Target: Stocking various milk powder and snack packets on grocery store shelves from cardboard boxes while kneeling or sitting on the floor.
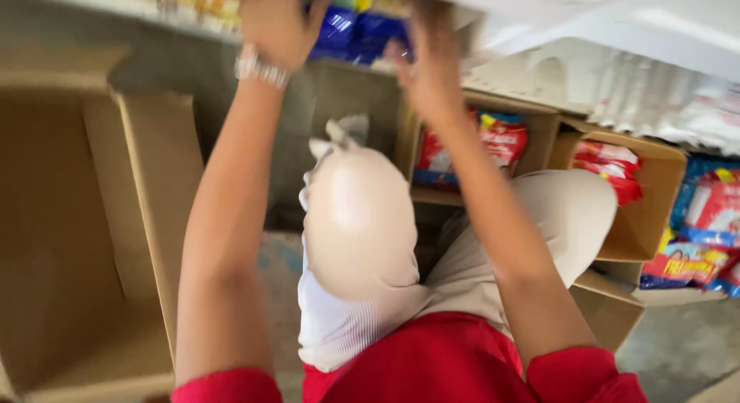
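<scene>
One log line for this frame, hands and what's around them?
left hand: raised at shelf packets | right hand: at same packets, grip unclear | open box at left | boxes of red packs at right

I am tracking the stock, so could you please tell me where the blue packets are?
In the head view, the blue packets sit at the top centre on a shelf, between the left hand and the right hand.

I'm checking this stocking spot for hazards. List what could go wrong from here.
1. Both the left hand and right hand reach up to the blue packets on the shelf; one could slip and drop onto the knees.
2. The person crouches among the open cardboard box and the boxes of red packets; balance may be poor, and standing could knock them.
</scene>
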